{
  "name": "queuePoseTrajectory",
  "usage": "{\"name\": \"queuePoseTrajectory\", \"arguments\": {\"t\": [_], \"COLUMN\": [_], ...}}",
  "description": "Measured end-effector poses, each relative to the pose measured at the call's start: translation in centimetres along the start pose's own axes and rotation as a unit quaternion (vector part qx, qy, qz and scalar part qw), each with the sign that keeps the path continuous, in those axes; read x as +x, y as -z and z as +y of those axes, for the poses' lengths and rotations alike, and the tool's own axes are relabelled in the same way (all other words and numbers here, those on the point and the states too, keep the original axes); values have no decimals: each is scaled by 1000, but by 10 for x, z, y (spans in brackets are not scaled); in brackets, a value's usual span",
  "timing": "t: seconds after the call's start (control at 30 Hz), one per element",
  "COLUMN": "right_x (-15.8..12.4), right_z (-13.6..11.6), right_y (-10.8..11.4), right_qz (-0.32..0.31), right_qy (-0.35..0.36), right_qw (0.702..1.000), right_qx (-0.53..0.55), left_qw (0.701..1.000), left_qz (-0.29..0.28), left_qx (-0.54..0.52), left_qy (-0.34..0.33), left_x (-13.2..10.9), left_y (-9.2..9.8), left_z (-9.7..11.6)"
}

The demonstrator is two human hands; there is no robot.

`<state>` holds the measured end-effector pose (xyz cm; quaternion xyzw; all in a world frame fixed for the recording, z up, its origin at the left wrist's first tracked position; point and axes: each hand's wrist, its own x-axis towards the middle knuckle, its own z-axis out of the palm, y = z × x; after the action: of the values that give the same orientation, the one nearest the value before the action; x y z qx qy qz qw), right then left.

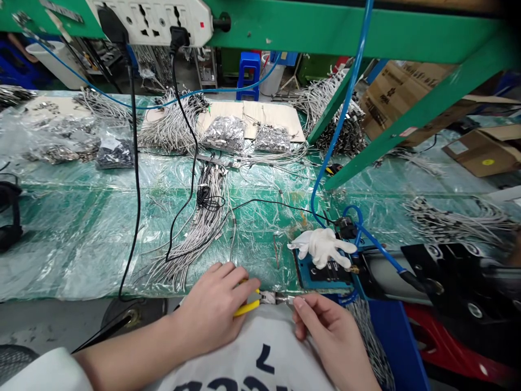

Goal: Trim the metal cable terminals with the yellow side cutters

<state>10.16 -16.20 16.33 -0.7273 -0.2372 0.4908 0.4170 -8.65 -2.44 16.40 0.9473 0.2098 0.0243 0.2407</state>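
Observation:
My left hand (pixel 223 296) is closed around a pair of yellow-handled pliers (pixel 247 309), low over my lap at the table's front edge. The metal jaws point right, toward my right hand (pixel 323 326). Thumb and fingers of that hand pinch a thin, silvery piece (pixel 285 299) that meets the jaw tips; it looks like a cable end, but its exact kind is too small to tell. Beyond my left hand, a bundle of grey cables (pixel 193 233) lies on the plastic-covered green table (pixel 256 255). A white glove (pixel 323 247) rests on a blue machine base (pixel 303 271) beyond my right hand.
A green frame (pixel 325 27) with a white power strip (pixel 150 21) crosses overhead. Black cords and a blue air hose (pixel 345 103) hang down. Bags of metal parts (pixel 223 133) and cable bundles line the back. Right stand a pneumatic cylinder (pixel 391 271) and a blue bin (pixel 402 336).

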Motion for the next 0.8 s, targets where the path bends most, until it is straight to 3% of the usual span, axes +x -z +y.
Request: {"name": "queuePoseTrajectory", "arguments": {"t": [0.3, 0.43, 0.5, 0.6, 0.67, 0.7, 0.8], "right_x": [1, 4, 6, 9, 10, 10, 9], "right_z": [0, 1, 1, 0, 0, 0, -1], "right_y": [2, 14, 22, 30, 29, 28, 21], "right_qz": [-17, -55, -107, -198, -216, -207, -151], "right_qy": [20, 63, 112, 164, 157, 136, 48], "right_qw": [999, 995, 985, 965, 964, 968, 980], "right_qx": [-40, -62, -79, -54, 10, 46, 122], "left_qw": [993, 974, 934, 830, 794, 798, 858], "left_qz": [-65, -111, -187, -313, -345, -339, -269], "left_qx": [-91, -188, -293, -447, -485, -482, -426], "left_qy": [41, 62, 80, 113, 125, 124, 99], "left_x": [4, 6, 8, 14, 17, 18, 18], "left_y": [9, 15, 19, 23, 25, 26, 28], "left_z": [1, -3, -10, -21, -24, -25, -20]}}
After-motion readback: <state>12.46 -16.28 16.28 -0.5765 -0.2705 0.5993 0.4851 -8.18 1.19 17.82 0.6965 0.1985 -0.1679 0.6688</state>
